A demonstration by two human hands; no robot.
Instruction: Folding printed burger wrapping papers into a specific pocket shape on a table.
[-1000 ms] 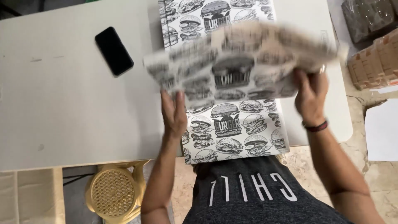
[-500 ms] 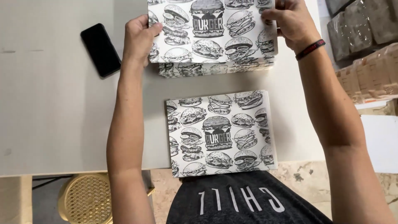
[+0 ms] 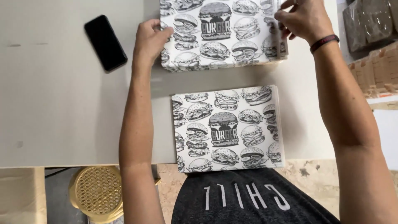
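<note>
Nearest the person, a yellow woven stool (image 3: 97,191) stands on the floor below the table edge, left of the person's dark shirt (image 3: 248,199). On the white table (image 3: 62,108), closest to the body, lies the near stack of printed sheets (image 3: 227,127), white paper covered with black burger drawings. It lies flat, its long axis running left to right, its near edge hanging slightly over the table edge; the drawings stand upright as the person sees them. Neither hand touches it.

Beyond it, separated by a strip of bare table, lies the far stack of printed sheets (image 3: 222,35), of the same pattern, thicker, also flat with its long axis left to right and its drawings upright toward the person. Its top runs out of the frame. The left hand (image 3: 151,39) rests at this stack's left edge, fingers curled over the near left corner, the thumb on top: a loose grip on the edge rather than a closed fist. The right hand (image 3: 304,18), with a dark band on its wrist, is at the stack's right edge, fingers bent and pinched on the edges of the sheets there; how many sheets it holds I cannot tell.

A black phone (image 3: 105,42) lies face up, left of the far stack, tilted, well apart from the left hand. At the far right, brown cardboard trays (image 3: 375,54) sit beside the table.
</note>
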